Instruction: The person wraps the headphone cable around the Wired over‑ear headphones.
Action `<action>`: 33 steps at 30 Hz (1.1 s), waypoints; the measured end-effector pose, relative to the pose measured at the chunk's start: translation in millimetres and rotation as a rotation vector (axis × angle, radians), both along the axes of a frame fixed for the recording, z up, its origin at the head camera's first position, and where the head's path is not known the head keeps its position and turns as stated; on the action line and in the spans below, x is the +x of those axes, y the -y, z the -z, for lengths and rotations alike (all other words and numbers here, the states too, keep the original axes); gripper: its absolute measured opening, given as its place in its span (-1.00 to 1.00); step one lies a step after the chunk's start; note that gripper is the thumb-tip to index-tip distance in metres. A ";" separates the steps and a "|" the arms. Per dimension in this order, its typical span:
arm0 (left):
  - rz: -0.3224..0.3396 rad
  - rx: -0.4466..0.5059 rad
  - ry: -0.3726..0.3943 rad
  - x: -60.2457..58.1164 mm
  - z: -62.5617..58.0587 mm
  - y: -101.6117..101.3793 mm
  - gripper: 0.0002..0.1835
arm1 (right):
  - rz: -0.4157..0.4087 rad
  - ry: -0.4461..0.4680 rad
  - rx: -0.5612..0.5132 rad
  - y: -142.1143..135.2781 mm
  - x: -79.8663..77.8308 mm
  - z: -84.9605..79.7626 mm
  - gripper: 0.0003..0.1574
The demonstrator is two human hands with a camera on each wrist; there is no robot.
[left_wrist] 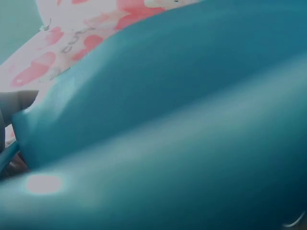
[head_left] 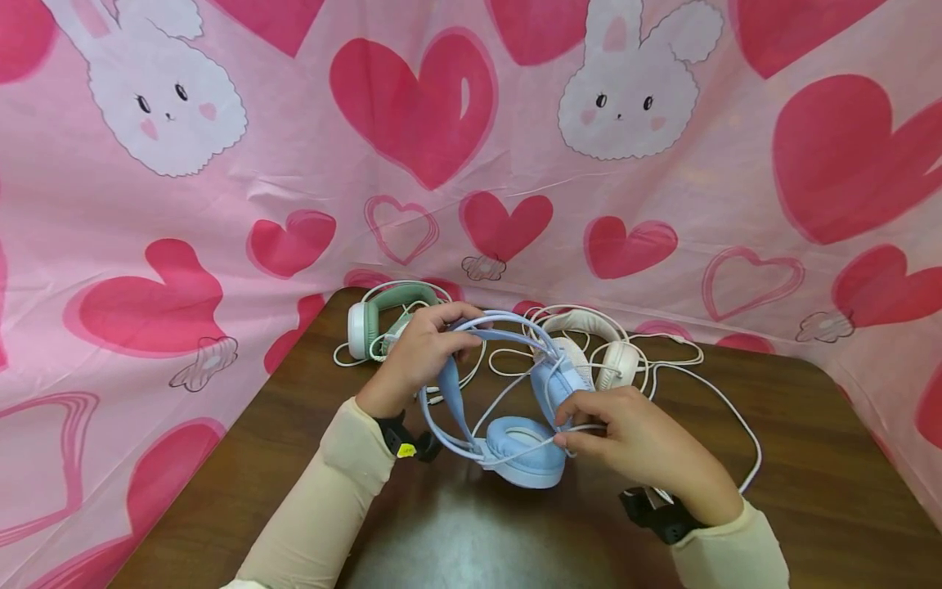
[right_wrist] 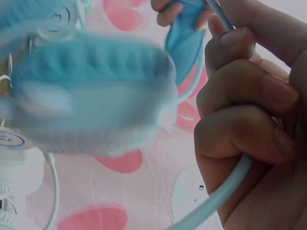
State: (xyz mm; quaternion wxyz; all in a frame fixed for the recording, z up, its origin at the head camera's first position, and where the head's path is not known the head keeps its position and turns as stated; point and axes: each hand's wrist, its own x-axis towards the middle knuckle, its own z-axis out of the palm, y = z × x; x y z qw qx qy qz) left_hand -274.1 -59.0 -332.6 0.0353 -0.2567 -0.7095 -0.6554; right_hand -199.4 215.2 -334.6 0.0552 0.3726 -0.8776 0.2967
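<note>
Pale blue headphones (head_left: 526,476) are held up over the table, one ear cup toward me and the other farther back. My left hand (head_left: 425,350) grips them by the headband (head_left: 452,393), which fills most of the left wrist view as a blurred blue band. Beside the ear cups, my right hand (head_left: 639,432) pinches the thin headphone cable (head_left: 518,451) between thumb and forefinger. In the right wrist view the cable (right_wrist: 213,203) also runs through the curled fingers (right_wrist: 244,132), with a blurred ear cup (right_wrist: 96,91) to the left.
Green-and-white headphones (head_left: 358,331) lie at the back left of the brown wooden table (head_left: 832,458). White headphones (head_left: 620,365) lie behind the blue ones, with loose white cable (head_left: 736,413) looping right. A pink heart-patterned cloth (head_left: 530,155) hangs behind the table.
</note>
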 end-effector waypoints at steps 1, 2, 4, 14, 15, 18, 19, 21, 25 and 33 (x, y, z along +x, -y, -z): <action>0.021 -0.004 -0.004 0.3 0.6 -0.8 -0.83 | 0.000 0.009 -0.011 -1.1 0.7 -1.1 -0.82; 0.041 -0.006 -0.009 0.6 1.3 -1.7 -0.83 | -0.003 0.014 -0.019 -2.2 1.3 -1.9 -0.80; 0.064 -0.010 -0.013 1.1 2.7 -3.5 -0.83 | -0.006 0.016 -0.026 -4.2 2.0 -3.4 -0.78; 0.134 -0.048 -0.024 4.7 10.5 -21.5 -0.81 | 0.034 -0.040 -0.032 -13.6 5.1 -8.5 -0.67; 0.144 -0.045 -0.033 5.4 11.4 -23.4 -0.81 | 0.038 -0.047 -0.034 -14.7 5.4 -8.8 -0.66; 0.160 -0.044 -0.060 8.7 12.6 -27.6 -0.81 | 0.044 -0.073 -0.050 -18.6 6.2 -9.9 -0.63; 0.163 -0.045 -0.065 9.7 12.9 -28.5 -0.80 | 0.043 -0.077 -0.058 -19.9 6.7 -10.5 -0.62; 0.169 -0.042 -0.073 11.3 12.9 -29.6 -0.79 | 0.047 -0.081 -0.074 -22.4 7.8 -11.8 -0.61; 0.187 -0.049 -0.085 13.3 12.6 -29.2 -0.78 | 0.061 -0.085 -0.077 -25.2 9.6 -14.3 -0.62; 0.242 -0.063 -0.112 14.7 12.7 -27.0 -0.77 | 0.094 -0.135 -0.087 -27.6 12.0 -16.6 -0.54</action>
